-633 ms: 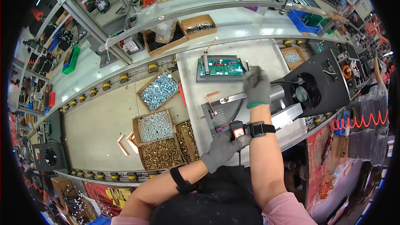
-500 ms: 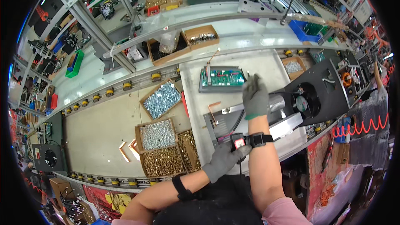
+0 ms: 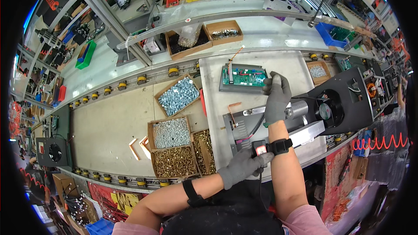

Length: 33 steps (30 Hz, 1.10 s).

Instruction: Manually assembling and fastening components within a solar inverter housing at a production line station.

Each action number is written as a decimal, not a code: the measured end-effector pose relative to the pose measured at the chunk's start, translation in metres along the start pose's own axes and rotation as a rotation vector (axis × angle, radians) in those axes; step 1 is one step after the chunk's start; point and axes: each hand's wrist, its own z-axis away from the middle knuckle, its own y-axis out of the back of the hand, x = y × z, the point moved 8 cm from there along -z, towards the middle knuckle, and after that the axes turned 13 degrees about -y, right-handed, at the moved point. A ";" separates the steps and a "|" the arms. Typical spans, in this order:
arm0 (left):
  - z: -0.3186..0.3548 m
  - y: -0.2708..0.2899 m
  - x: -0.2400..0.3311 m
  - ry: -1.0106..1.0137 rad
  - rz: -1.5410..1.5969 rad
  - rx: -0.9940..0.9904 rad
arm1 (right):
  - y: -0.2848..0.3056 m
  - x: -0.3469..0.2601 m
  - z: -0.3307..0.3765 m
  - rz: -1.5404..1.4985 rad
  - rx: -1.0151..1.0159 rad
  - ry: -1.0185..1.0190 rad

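Both my hands wear grey knit gloves. My left hand (image 3: 244,169) is closed at a small black box (image 3: 260,149) with a lit red-and-white face and a cable hanging down. The box sits beside the black strap (image 3: 282,146) on my right wrist. Farther forward, my right hand (image 3: 278,98) is half curled, thumb and fingers apart, with nothing seen between them. It hovers by the right end of a green circuit board (image 3: 246,77) on a dark tray. Below it lies a dark metal unit with a black fan (image 3: 325,109), a coiled metal part (image 3: 298,110) and a silver bar (image 3: 307,134).
Left of the pale work plate (image 3: 212,100) stand cardboard boxes of bluish fasteners (image 3: 179,96), silver fasteners (image 3: 171,133) and brass fasteners (image 3: 175,161). Bent copper strips (image 3: 134,149) lie near them. A roller rail (image 3: 141,79) runs behind; another fastener box (image 3: 318,72) stands at right.
The whole view has shifted, so the scene sits farther right. My right hand's fingers have bent more toward the left. My left hand stays at the small black box.
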 end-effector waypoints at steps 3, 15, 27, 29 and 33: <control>-0.008 0.005 -0.007 0.014 -0.069 -0.002 | -0.007 -0.015 0.005 0.051 -0.019 0.083; -0.009 0.005 0.023 0.026 -0.440 -0.107 | -0.007 -0.053 0.019 0.235 0.059 0.453; -0.013 0.038 -0.008 -0.386 -0.504 -0.096 | 0.019 -0.034 0.025 0.206 -0.092 0.105; -0.018 0.100 -0.018 -0.146 -0.659 0.250 | 0.046 -0.021 0.016 0.345 -0.098 0.136; -0.047 0.167 -0.006 -0.082 -1.055 0.605 | 0.065 -0.004 0.028 0.488 -0.150 0.129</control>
